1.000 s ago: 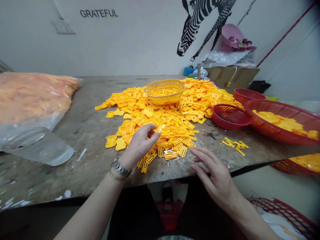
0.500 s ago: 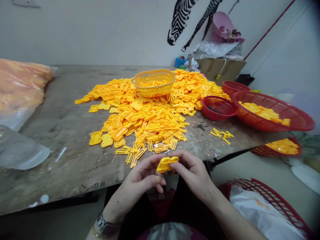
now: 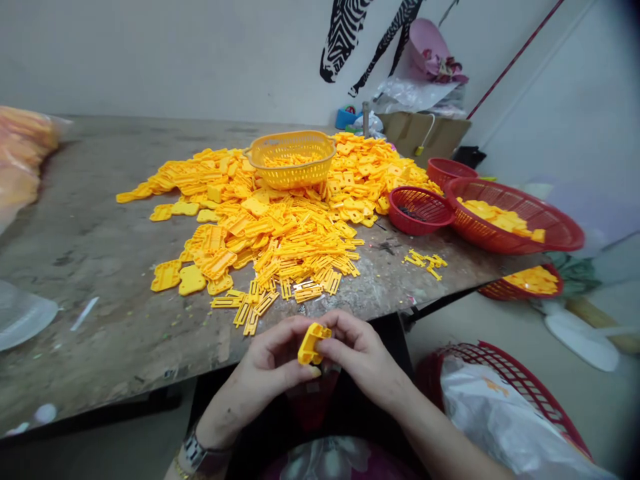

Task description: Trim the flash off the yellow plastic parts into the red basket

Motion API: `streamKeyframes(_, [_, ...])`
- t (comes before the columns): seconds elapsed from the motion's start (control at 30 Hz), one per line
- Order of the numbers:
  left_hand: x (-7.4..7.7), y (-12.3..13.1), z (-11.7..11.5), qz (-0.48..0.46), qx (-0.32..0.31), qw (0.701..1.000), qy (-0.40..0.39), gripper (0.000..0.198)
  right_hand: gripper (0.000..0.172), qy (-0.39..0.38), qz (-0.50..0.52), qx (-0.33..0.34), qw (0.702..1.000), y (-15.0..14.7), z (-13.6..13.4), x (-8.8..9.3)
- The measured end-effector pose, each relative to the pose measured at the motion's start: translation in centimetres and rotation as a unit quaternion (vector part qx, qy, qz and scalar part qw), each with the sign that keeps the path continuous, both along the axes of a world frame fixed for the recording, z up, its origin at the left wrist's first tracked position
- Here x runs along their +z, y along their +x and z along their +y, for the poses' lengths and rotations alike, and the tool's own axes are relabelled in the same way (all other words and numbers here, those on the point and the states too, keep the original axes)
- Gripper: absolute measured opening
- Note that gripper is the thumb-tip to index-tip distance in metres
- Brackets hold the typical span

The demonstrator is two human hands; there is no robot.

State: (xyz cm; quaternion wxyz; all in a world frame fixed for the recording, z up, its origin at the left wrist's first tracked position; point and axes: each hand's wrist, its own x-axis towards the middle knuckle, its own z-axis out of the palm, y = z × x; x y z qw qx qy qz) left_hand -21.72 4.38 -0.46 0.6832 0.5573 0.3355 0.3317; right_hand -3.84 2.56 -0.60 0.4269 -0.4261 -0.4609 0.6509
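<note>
Pieces of orange plastic (image 3: 25, 150) lie bagged at our far left, well apart from the loose parts, perhaps so the two do not mix. Near them a clear container (image 3: 23, 313) is cut off by the frame. Next, a few flat yellow plates (image 3: 193, 280) lie at the edge of the yellow heap (image 3: 300, 233), which spreads across the table (image 3: 110, 253) just beyond our hands, probably for easy reach. A yellow basket (image 3: 293, 179) sits on the heap, seemingly to hold its small parts apart from the rest.

Our left hand (image 3: 265, 363) curls round one side of a yellow part (image 3: 311, 343), its thumb at the lower edge; the other fingers are partly hidden. The part is up in front of the table edge, tilted towards us, likely so we can see its hollow side. Our right hand (image 3: 360, 353) pinches the other side, thumb pressed to the near face, fingertips behind it hidden.

Further right, branched yellow bits (image 3: 426, 262) lie loose near a small red basket (image 3: 417, 229) of dark pieces. A large red basket (image 3: 565, 227) beside it holds more plates, apparently separated from the heap.
</note>
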Motion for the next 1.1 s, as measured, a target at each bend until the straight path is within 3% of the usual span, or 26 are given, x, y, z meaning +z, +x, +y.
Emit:
streamKeyframes(0.13, [0.4, -0.2, 0.5, 0.042, -0.024, 0.996, 0.073, 0.031, 0.018, -0.036, 0.014, 0.030, 0.999, 0.1, 0.0, -0.2])
streamKeyframes(0.23, [0.5, -0.2, 0.7, 0.029, -0.035, 0.995, 0.086, 0.025, 0.020, -0.037, 0.009, 0.047, 0.998, 0.2, -0.1, -0.3])
streamKeyframes(0.33, [0.3, 0.0, 0.6, -0.005, 0.009, 0.997, 0.074, 0.024, 0.022, 0.012, -0.028, 0.041, 0.999, 0.6, 0.0, -0.2])
streamKeyframes(0.4, [0.1, 0.2, 0.4, -0.023, 0.059, 0.997, 0.044, 0.028, 0.022, 0.081, -0.089, 0.001, 0.993, 1.3, 0.6, -0.3])
streamKeyframes(0.47, [-0.2, 0.4, 0.1, -0.047, 0.096, 0.994, -0.014, 0.033, 0.019, 0.179, -0.195, -0.061, 0.962, 2.2, 1.7, -0.5])
streamKeyframes(0.57, [-0.5, 0.7, -0.2, -0.101, 0.116, 0.984, -0.093, 0.034, 0.021, 0.294, -0.366, -0.108, 0.876, 3.7, 3.7, -1.0])
streamKeyframes(0.63, [-0.4, 0.8, -0.4, -0.123, 0.124, 0.977, -0.119, 0.031, 0.027, 0.328, -0.448, -0.089, 0.827, 4.5, 5.1, -1.2])
streamKeyframes(0.73, [-0.3, 0.9, -0.4, -0.131, 0.136, 0.973, -0.135, 0.028, 0.029, 0.341, -0.526, -0.040, 0.778, 5.0, 6.6, -1.2])
streamKeyframes(0.9, [-0.2, 1.0, -0.5, -0.117, 0.140, 0.972, -0.145, 0.023, 0.020, 0.345, -0.571, -0.004, 0.745, 5.0, 7.3, -0.5])
streamKeyframes(1.1, [-0.1, 1.1, -0.4, -0.114, 0.145, 0.973, -0.141, 0.025, 0.012, 0.352, -0.555, 0.009, 0.754, 5.3, 6.6, 0.1])
